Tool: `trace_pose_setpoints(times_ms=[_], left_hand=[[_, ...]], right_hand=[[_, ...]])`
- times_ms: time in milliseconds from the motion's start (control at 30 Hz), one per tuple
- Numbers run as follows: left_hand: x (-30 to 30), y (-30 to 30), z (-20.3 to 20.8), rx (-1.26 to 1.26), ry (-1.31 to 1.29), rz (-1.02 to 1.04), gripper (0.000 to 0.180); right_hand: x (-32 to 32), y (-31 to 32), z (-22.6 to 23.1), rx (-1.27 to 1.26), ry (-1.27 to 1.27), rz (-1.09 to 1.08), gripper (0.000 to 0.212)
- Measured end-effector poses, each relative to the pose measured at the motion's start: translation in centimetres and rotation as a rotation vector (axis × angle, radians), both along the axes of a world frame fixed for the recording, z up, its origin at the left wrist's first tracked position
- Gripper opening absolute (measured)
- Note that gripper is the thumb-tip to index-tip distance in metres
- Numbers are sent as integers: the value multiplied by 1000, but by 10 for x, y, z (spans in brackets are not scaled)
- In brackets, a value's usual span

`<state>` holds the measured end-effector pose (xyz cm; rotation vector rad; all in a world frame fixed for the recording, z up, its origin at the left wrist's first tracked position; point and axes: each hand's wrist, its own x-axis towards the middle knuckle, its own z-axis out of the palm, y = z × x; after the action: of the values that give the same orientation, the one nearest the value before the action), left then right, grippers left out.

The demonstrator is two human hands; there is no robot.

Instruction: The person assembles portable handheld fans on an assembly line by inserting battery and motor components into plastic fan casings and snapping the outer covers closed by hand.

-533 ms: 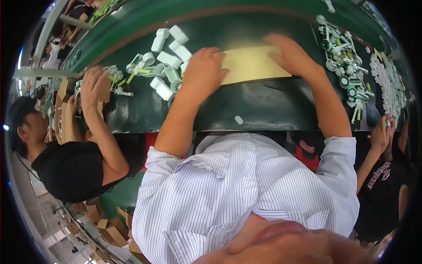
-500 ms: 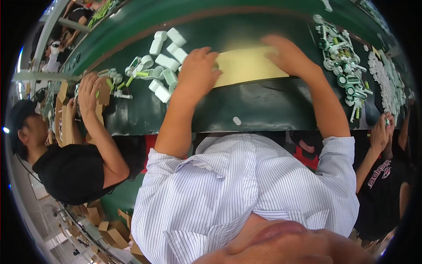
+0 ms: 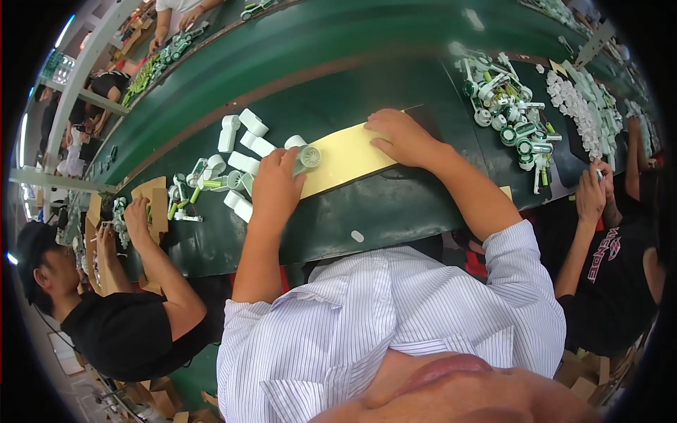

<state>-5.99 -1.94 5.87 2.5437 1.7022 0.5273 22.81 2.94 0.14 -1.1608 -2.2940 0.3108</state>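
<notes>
A pale yellow card sheet (image 3: 345, 161) lies flat on the dark green workbench (image 3: 395, 204). My left hand (image 3: 276, 185) rests at the sheet's left end with its fingers closed on a small white and green cylindrical plastic part (image 3: 307, 156). My right hand (image 3: 400, 136) lies palm down on the sheet's far right corner, fingers spread, holding nothing. Several white cylindrical parts (image 3: 243, 144) lie loose just left of my left hand.
A heap of green and white plastic parts (image 3: 511, 113) sits at the right, with small white pieces (image 3: 578, 99) beyond. A person in black (image 3: 127, 310) works at my left beside cardboard pieces (image 3: 151, 197). Another person's hand (image 3: 591, 194) works at my right.
My left hand has slid off the yellow sheet toward its left end and now grips a white and green part. The view has shifted, and my right hand stays on the sheet.
</notes>
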Motion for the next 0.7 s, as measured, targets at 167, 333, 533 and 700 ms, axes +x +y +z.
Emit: trace_pose_setpoints(times_ms=[167, 333, 533, 700], left_hand=[[-18, 5, 0, -42, 26, 63, 43], [-24, 14, 1, 44, -83, 52, 39], [-13, 12, 14, 42, -310, 81, 37], [16, 10, 24, -47, -573, -40, 36]], right_hand=[[-1, 5, 1, -20, 15, 3, 30], [1, 9, 1, -34, 19, -14, 28], [-2, 8, 3, -33, 18, 0, 27], [0, 8, 2, -30, 29, -11, 26]])
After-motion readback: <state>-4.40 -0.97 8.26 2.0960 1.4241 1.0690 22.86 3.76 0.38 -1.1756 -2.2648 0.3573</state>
